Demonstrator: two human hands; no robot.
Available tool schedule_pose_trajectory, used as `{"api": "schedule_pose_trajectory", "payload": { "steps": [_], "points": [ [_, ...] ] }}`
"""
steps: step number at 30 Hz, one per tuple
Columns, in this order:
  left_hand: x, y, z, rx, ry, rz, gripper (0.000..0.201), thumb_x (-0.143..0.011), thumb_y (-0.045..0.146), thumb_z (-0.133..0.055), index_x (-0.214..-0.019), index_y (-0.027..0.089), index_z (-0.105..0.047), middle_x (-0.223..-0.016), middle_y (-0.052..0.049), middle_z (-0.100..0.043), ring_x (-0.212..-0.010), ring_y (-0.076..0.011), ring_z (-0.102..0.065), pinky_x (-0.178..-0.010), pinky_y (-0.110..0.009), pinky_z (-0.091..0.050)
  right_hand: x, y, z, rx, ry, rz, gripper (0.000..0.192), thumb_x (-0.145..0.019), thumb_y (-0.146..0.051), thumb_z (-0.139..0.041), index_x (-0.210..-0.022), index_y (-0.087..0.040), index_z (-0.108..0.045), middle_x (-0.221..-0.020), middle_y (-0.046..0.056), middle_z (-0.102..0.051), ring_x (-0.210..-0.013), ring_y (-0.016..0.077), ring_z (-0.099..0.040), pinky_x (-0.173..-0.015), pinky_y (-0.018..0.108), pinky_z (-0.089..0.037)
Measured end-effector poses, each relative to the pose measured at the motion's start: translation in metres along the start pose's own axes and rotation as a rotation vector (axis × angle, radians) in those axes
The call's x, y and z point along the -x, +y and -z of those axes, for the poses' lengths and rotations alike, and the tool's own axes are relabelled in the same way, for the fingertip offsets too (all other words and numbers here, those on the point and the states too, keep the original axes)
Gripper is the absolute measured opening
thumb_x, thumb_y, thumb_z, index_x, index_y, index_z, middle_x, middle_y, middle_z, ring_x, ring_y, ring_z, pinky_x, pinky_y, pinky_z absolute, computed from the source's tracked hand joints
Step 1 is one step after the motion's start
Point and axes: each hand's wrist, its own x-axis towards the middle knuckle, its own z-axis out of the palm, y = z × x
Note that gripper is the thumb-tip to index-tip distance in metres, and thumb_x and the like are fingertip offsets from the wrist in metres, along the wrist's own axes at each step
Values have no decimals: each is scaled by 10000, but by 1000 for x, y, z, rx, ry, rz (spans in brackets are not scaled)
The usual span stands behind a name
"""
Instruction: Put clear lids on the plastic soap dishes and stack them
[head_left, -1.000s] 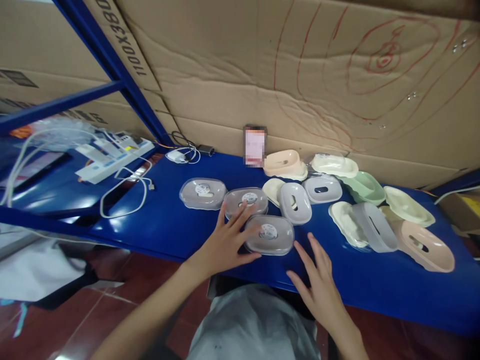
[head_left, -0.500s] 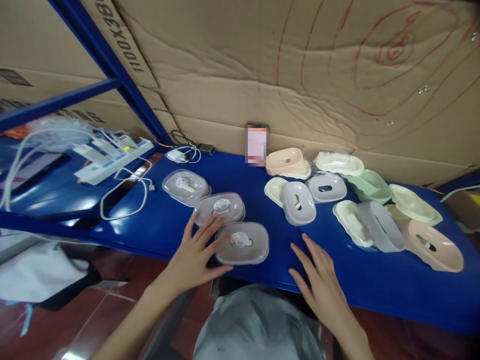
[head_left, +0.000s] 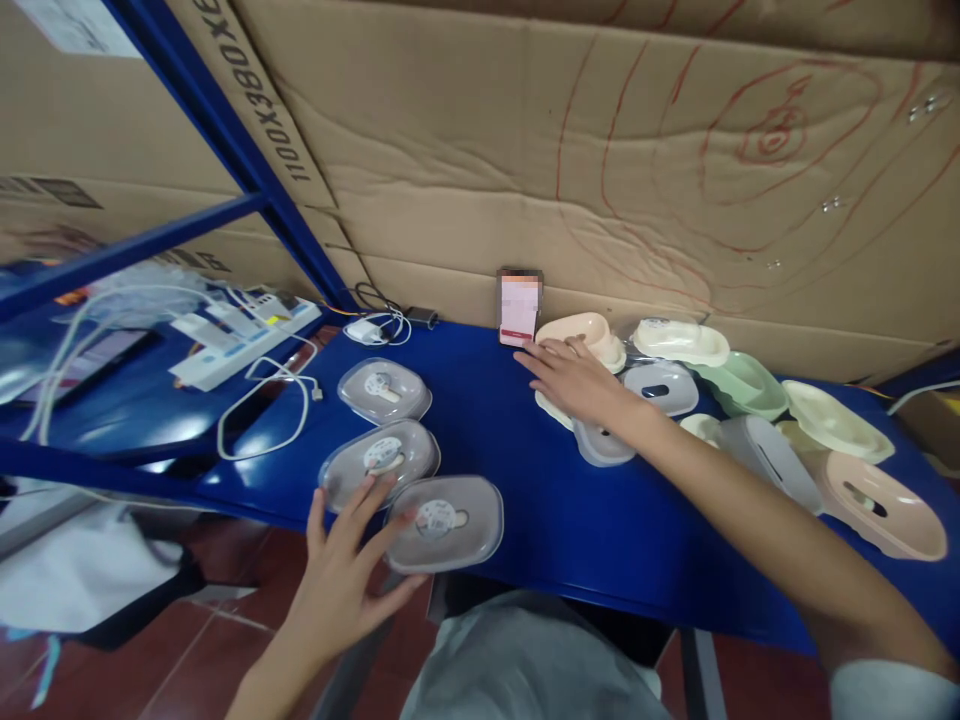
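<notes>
- Since a second ago the right hand (head_left: 577,380) has left the near edge of the worktop (head_left: 525,500) and stretched across to the far pile; it now lies flat, fingers open and holding nothing, over a grey lid (head_left: 604,445) and beside the peach dish (head_left: 581,335), with its fingertips close to the phone (head_left: 520,307) that leans on the cardboard.
- The left hand (head_left: 341,570) has drawn the three sealed boxes leftward and toward the person; its fingers are spread, gripping nothing, and rest on the nearest box (head_left: 446,522) and the middle box (head_left: 380,463).
- Judging by this, the sealed boxes are being set apart from the loose parts, and the right hand is going for the next piece.
- Sealed boxes: three, in a slanting row, the far box (head_left: 384,390) untouched.
- Loose dishes and lids on the right: about ten, overlapping, so an exact count cannot be given.
- Phone: one. Power strip (head_left: 240,335) on the left shelf: one, with white cables.
</notes>
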Motion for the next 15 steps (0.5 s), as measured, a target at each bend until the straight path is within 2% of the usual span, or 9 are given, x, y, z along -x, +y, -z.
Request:
{"api": "schedule_pose_trajectory", "payload": {
  "steps": [2, 5, 11, 15],
  "points": [
    [4, -2, 0, -6, 3, 14, 555, -922, 340, -717, -1452, 263, -572, -1763, -166, -348, -1650, -400, -310, -1346, -712, -30, -31, 14, -9, 24, 2, -15, 516, -1121, -310, -462, -1608, -143, -504, -1668, 172, -515, -1451, 365, -546, -1167, 560, -443],
    [9, -5, 0, -4, -1, 30, 583, -903, 337, -723, -1460, 275, -565, -1772, -152, -333, -1647, -398, -315, -1349, -706, -31, -54, 25, -19, 60, 35, -48, 547, -1109, -325, -467, -1615, -118, -481, -1695, 213, -461, -1436, 392, -533, -1148, 577, -437],
    [8, -6, -4, 39, 2, 41, 559, -879, 350, -717, -1407, 255, -560, -1783, -167, -298, -1659, -409, -274, -1336, -726, 15, -56, 32, -29, 62, 40, -82, 557, -1106, -348, -432, -1605, -107, -480, -1693, 234, -454, -1418, 399, -523, -1135, 599, -421],
    [-2, -4, -6, 109, -32, 32, 526, -859, 371, -702, -1339, 219, -549, -1728, -215, -378, -1659, -423, -264, -1330, -738, 36, -50, 30, -26, 30, 44, -95, 543, -1108, -349, -436, -1598, -121, -490, -1688, 223, -466, -1429, 397, -514, -1155, 613, -400]
  ]
}}
